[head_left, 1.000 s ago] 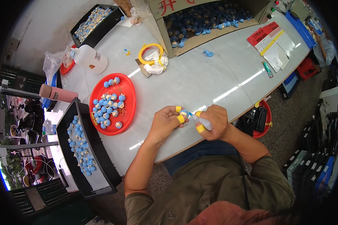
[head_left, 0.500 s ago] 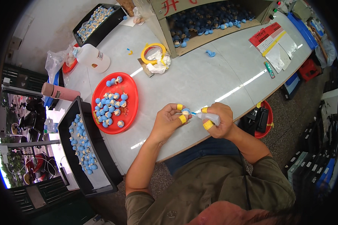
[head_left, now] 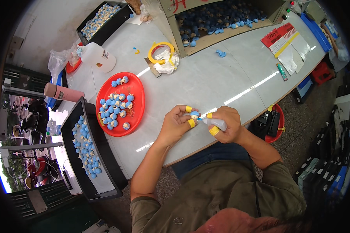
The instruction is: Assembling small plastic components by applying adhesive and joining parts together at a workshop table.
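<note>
Between the taped thumb and finger of my left hand (head_left: 177, 123) is a small blue-and-cream ball-shaped piece (head_left: 195, 114). My right hand (head_left: 226, 122) is closed round a small translucent squeeze bottle (head_left: 217, 124). Its thin blue nozzle points left, with the tip at the piece; whether it touches, I cannot tell. Yellow tape wraps fingertips on both hands. To the left, a round red tray (head_left: 139, 113) carries many similar blue-and-cream pieces (head_left: 114, 110).
Left of the tray stands a black bin (head_left: 108, 163) of blue pieces, near a pink bottle (head_left: 64, 93). Behind are a white jug (head_left: 98, 57), a yellow tape roll (head_left: 162, 46) and an open box (head_left: 221, 34) of blue pieces. A red bucket (head_left: 277, 128) stands beside the table's edge.
The held piece has been turned slightly in my left fingers, and the nozzle stays against or near it. The whole view has shifted a little; both hands keep their grip.
</note>
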The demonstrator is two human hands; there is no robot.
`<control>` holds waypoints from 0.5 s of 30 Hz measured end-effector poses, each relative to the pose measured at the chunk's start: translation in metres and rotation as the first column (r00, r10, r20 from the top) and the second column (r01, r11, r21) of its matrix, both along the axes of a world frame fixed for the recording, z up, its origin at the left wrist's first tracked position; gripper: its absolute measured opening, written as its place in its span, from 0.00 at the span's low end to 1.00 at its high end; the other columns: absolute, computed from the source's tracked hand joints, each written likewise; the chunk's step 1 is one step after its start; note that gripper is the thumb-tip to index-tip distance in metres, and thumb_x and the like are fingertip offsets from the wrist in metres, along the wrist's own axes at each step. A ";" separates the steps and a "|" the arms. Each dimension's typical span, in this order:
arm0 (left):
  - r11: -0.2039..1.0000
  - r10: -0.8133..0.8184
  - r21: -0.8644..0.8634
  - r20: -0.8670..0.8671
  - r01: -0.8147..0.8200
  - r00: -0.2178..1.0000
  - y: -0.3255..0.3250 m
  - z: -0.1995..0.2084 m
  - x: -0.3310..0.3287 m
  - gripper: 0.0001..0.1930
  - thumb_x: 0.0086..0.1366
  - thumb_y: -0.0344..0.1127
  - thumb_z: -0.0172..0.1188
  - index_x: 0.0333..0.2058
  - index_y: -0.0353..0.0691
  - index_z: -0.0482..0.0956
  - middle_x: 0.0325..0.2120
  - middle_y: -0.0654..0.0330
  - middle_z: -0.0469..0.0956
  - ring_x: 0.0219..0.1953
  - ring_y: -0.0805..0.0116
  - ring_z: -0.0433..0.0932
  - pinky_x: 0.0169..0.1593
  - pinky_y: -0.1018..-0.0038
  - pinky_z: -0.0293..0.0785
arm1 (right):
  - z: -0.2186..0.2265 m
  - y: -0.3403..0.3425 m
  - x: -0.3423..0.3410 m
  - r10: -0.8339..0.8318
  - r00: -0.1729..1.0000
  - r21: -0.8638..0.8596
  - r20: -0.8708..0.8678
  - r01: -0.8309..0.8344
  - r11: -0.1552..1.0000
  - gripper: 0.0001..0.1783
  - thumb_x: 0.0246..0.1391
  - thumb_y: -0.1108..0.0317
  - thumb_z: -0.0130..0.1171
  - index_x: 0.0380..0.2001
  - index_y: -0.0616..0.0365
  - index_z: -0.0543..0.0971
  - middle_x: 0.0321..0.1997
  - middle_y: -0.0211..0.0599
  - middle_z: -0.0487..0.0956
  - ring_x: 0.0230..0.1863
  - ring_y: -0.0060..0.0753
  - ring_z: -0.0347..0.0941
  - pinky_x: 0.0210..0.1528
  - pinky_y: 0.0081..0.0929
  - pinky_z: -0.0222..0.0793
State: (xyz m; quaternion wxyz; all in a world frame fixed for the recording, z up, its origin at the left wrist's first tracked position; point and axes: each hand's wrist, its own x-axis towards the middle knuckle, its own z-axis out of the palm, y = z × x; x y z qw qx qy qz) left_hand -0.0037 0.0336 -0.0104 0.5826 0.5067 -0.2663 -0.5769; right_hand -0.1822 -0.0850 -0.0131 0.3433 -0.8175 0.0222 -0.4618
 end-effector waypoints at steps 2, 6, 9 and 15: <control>1.000 0.005 -0.009 -0.004 -0.005 1.000 0.000 0.000 0.000 0.18 0.57 0.18 0.60 0.46 0.33 0.69 0.46 0.51 0.74 0.51 0.62 0.76 0.54 0.70 0.74 | 0.001 0.002 0.002 -0.020 1.000 0.027 0.021 0.020 0.999 0.12 0.39 0.76 0.62 0.32 0.64 0.75 0.23 0.40 0.76 0.16 0.36 0.68 0.19 0.28 0.62; 1.000 0.001 -0.004 0.004 -0.001 1.000 0.001 0.002 0.001 0.18 0.57 0.18 0.60 0.45 0.33 0.68 0.45 0.52 0.74 0.52 0.62 0.76 0.55 0.71 0.74 | 0.001 0.002 0.001 -0.042 0.999 0.063 0.025 0.040 0.997 0.11 0.38 0.76 0.62 0.29 0.64 0.76 0.20 0.39 0.74 0.15 0.37 0.67 0.19 0.29 0.60; 1.000 0.005 0.003 -0.008 -0.005 1.000 0.000 0.005 0.000 0.17 0.57 0.17 0.60 0.45 0.33 0.68 0.45 0.52 0.74 0.52 0.62 0.76 0.55 0.70 0.74 | 0.001 0.003 0.000 -0.059 0.998 0.081 0.014 0.057 0.995 0.11 0.38 0.76 0.62 0.29 0.64 0.76 0.19 0.39 0.74 0.15 0.36 0.66 0.19 0.29 0.60; 1.000 0.015 0.018 -0.030 -0.014 0.999 -0.001 0.009 0.000 0.18 0.56 0.17 0.61 0.45 0.33 0.68 0.46 0.53 0.73 0.52 0.60 0.76 0.55 0.70 0.74 | 0.000 0.002 0.000 -0.070 0.997 0.115 0.023 0.067 0.991 0.11 0.38 0.75 0.63 0.30 0.64 0.77 0.19 0.39 0.74 0.15 0.36 0.67 0.19 0.29 0.61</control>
